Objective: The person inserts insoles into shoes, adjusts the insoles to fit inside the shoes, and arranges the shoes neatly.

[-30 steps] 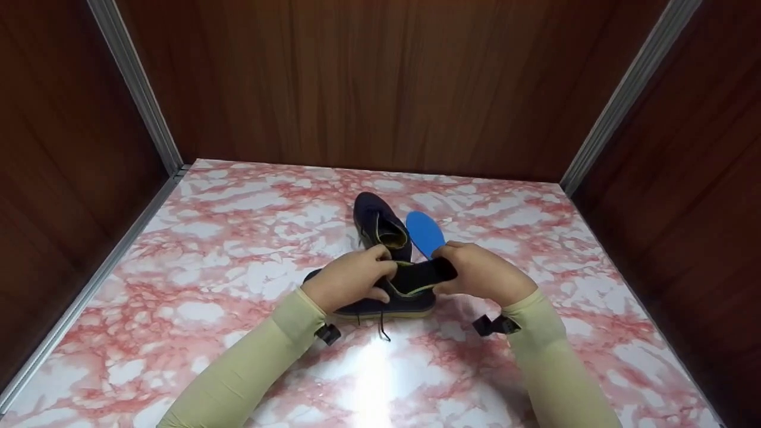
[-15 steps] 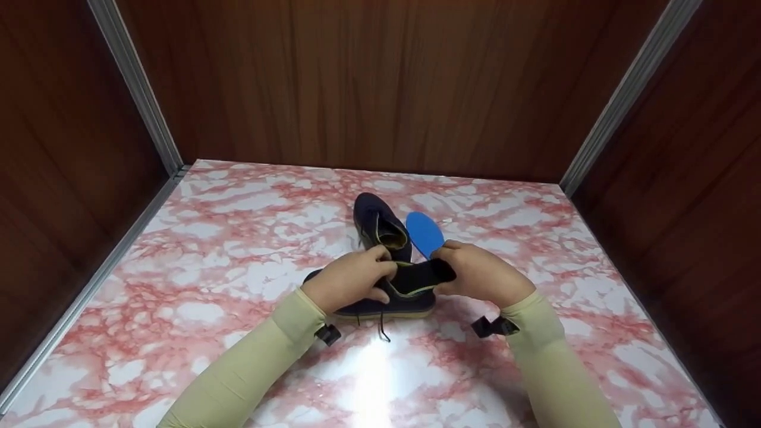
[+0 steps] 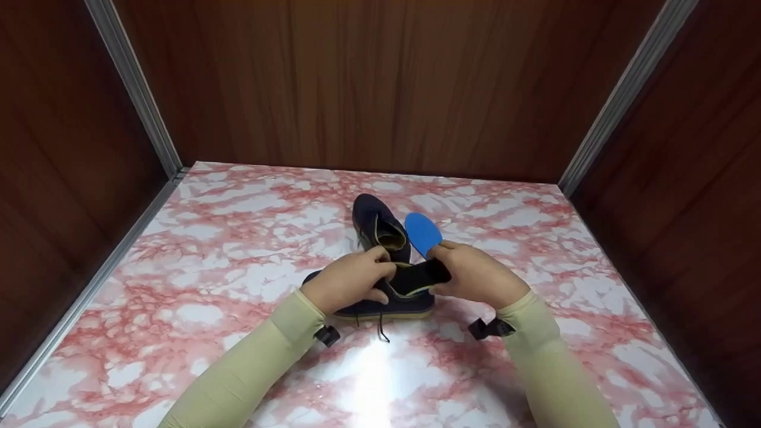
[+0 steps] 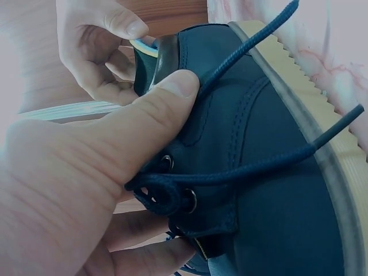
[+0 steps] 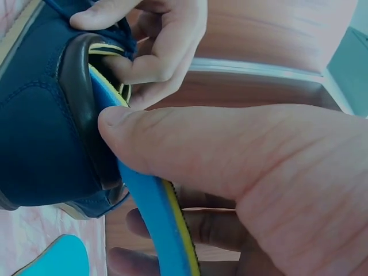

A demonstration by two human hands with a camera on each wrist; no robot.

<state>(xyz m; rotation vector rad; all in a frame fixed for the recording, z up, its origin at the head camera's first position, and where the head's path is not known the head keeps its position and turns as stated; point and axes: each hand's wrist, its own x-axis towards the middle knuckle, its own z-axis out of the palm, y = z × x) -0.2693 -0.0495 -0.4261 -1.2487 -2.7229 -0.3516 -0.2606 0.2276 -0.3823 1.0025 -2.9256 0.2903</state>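
Note:
A dark navy lace-up shoe (image 3: 380, 308) with a tan sole lies sideways on the table, toe to the left. My left hand (image 3: 348, 280) grips its upper around the lacing, thumb on the near side, as the left wrist view shows. An insole (image 5: 152, 210), black on top and blue beneath, runs into the shoe's opening; its front part is hidden inside. My right hand (image 3: 480, 274) pinches the insole's heel end, which sticks up out of the shoe. Just beyond the right fingertips lies a second insole (image 3: 422, 230), blue side up.
A matching shoe (image 3: 371, 217) stands behind the held one, toe pointing away. Loose laces (image 3: 382, 330) hang over the near side. The table (image 3: 238, 232) has a red and white marbled top, with brown wooden panels (image 3: 380, 89) on three sides.
The right hand and the insole's heel end have shifted slightly left, toward the shoe. The left hand keeps its hold, and the other shoe and insole stay put.

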